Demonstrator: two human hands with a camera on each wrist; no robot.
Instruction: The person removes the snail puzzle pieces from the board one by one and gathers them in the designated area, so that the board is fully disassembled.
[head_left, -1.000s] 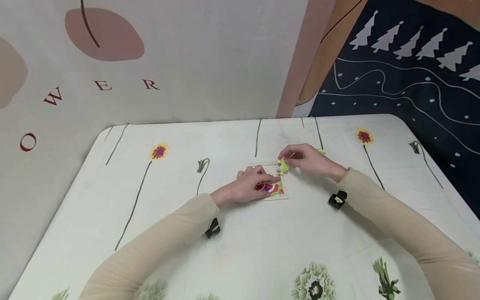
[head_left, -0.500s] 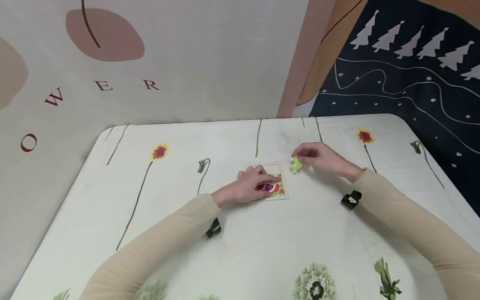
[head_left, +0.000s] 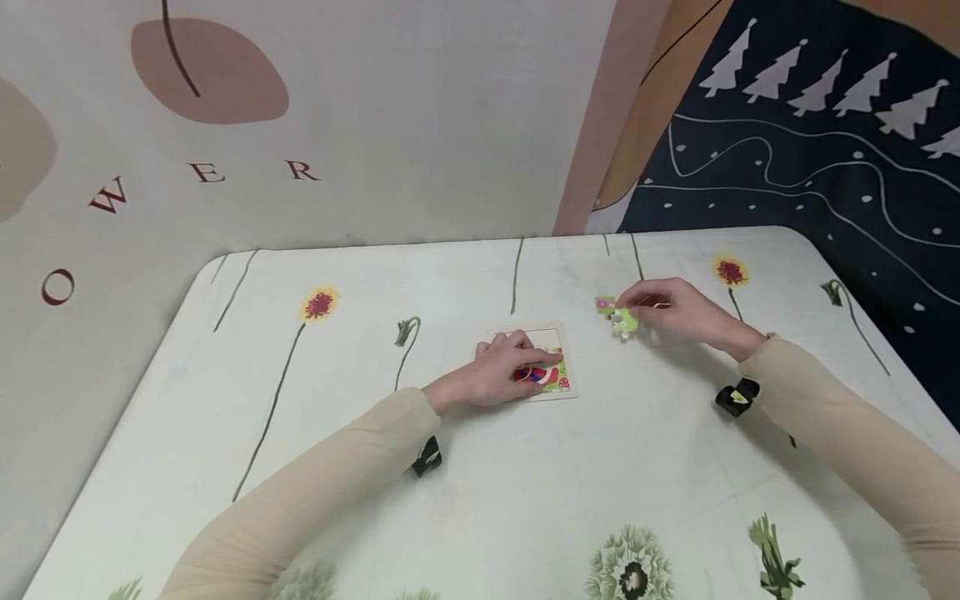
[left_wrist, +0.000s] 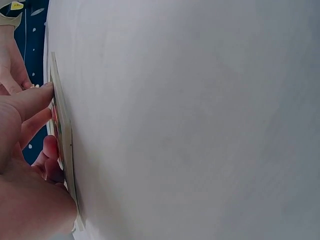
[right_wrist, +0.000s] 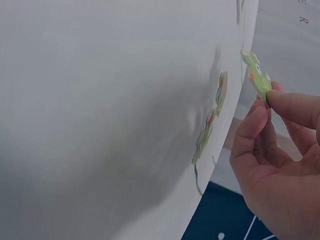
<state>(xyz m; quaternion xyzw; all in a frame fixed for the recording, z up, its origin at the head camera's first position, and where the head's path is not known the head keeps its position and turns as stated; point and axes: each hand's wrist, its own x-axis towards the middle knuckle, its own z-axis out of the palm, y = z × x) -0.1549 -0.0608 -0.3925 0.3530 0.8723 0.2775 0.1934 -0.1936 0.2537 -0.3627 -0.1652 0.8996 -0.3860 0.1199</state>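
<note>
A shallow puzzle board (head_left: 551, 340) with a red-lined frame and colourful pieces lies in the middle of the table. My left hand (head_left: 498, 371) rests on it, fingers spread over the picture, covering much of it. In the left wrist view, the thumb and fingers touch the top of the board (left_wrist: 64, 132). To the right, my right hand (head_left: 678, 312) pinches a green puzzle piece (head_left: 625, 324) between thumb and fingertips. The right wrist view has this puzzle piece (right_wrist: 260, 77) raised off the table. A green puzzle piece with a pink flower (head_left: 604, 305) lies just beside it.
In the right wrist view, loose puzzle pieces (right_wrist: 203, 137) lie on the table below the right hand. A white flower-printed cloth (head_left: 465, 508) covers the table. Behind it hangs a pale printed curtain (head_left: 420, 125), with a dark tree-patterned cloth (head_left: 787, 158) at the right.
My right hand has moved right, carrying the green piece away from the board. The flower piece, hidden before, has come into view. My left hand has stayed in place.
</note>
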